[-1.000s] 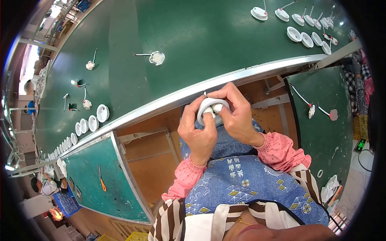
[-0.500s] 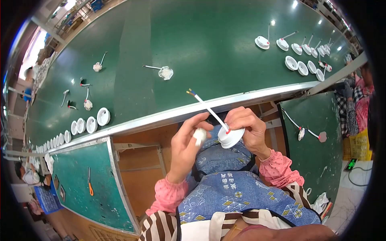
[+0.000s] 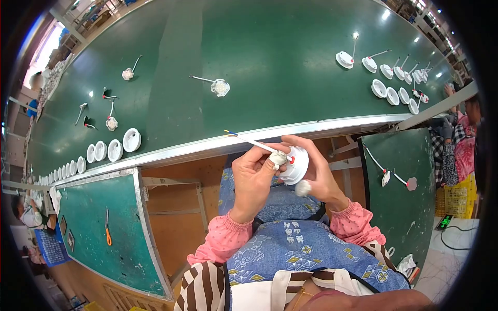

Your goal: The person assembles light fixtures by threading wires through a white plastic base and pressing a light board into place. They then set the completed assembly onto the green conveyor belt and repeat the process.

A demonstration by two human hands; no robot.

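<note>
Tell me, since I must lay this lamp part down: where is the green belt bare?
Bare: the wide stretch of belt between the lone cup and the caps at right, and the strip just past the metal edge. Crowded: around those caps and the row of cups at left.

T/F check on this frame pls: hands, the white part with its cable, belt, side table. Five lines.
1. The right hand holds the white round part off the green belt. True.
2. The left hand lies flat on the belt. False: its fingers pinch the white cable close to the part.
3. The cable points right. False: it runs up-left, toward the belt's edge.
4. An orange-handled tool lies on the left side table. True.
5. The belt carries nothing. False: white housings stand on it, left and right.
</note>
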